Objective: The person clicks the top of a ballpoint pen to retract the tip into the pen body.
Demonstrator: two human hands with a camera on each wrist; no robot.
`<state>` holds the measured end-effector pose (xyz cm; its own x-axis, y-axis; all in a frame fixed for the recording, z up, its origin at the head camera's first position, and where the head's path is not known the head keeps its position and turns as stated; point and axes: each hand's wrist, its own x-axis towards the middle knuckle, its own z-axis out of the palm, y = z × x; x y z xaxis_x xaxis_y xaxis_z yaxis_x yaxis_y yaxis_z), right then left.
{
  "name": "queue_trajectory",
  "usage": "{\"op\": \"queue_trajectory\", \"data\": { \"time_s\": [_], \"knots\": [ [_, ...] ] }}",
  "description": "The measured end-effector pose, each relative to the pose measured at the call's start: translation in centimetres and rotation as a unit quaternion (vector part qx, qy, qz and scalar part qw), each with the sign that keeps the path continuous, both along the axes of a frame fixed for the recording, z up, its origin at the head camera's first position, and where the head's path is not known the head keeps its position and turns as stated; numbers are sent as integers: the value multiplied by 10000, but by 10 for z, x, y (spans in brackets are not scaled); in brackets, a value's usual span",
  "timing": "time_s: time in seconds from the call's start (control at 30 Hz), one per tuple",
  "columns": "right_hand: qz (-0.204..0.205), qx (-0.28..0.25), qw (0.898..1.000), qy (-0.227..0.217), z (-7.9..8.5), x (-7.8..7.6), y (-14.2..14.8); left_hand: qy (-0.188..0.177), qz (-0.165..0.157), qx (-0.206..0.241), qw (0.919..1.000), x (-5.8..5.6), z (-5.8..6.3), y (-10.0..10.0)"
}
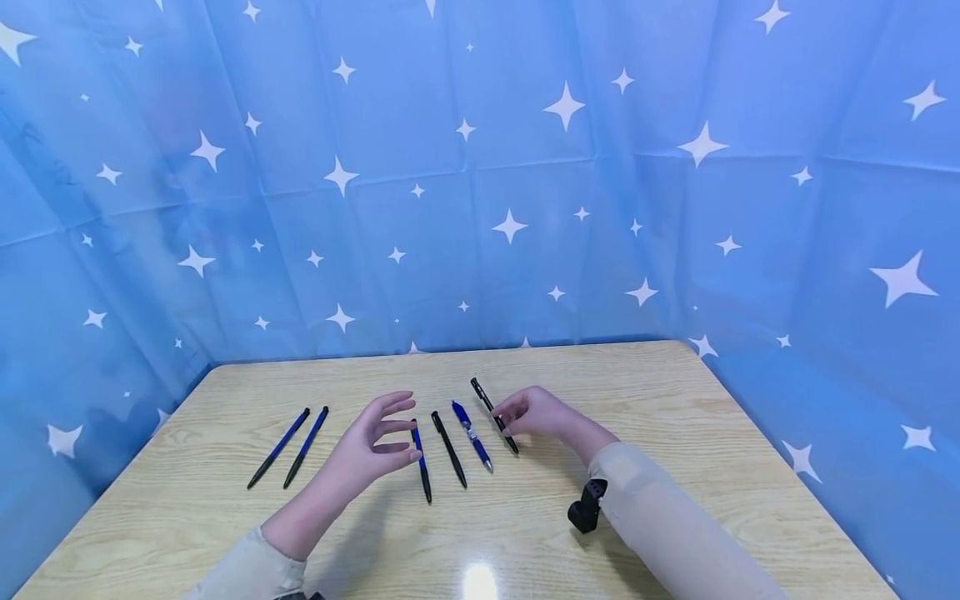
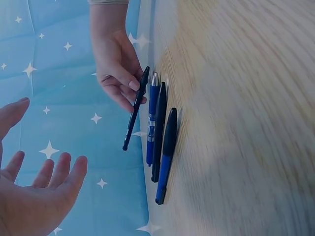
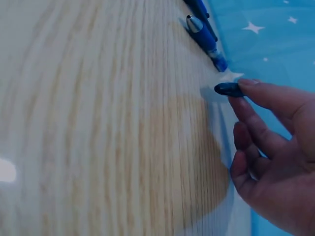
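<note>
My right hand (image 1: 534,412) pinches a black pen (image 1: 482,394) between thumb and fingers. In the left wrist view that pen (image 2: 132,125) is held tilted, and in the right wrist view its rounded dark end (image 3: 227,89) pokes out past my fingertips. My left hand (image 1: 377,443) hovers with fingers spread and nothing in them, overlapping the top of a blue pen with a black grip (image 1: 423,471). Between the hands lie a slim black pen (image 1: 450,450) and a blue pen with a silver tip (image 1: 473,437), roughly side by side.
Two more blue pens with black grips, one outer (image 1: 278,448) and one inner (image 1: 306,447), lie slanted left of my left hand. The wooden table (image 1: 675,433) ends at a blue star-patterned curtain (image 1: 450,250) behind it.
</note>
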<state>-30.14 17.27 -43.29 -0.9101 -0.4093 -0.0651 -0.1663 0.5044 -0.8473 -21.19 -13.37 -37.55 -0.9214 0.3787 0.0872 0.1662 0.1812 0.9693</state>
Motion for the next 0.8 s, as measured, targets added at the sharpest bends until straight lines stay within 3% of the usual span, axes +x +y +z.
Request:
{"op": "queue_trajectory", "data": {
  "time_s": [0.3,0.53,0.8],
  "knots": [
    [219,328,9991,-149,-5,-3,-2,107,39,-214,9997,0,-4,-2],
    [440,575,9974,28,-3,0,-4,218,48,-340,9992,-2,-8,-2],
    [430,681,9968,7,0,0,-3,290,-5,-530,9982,-6,-11,-5]
  ]
}}
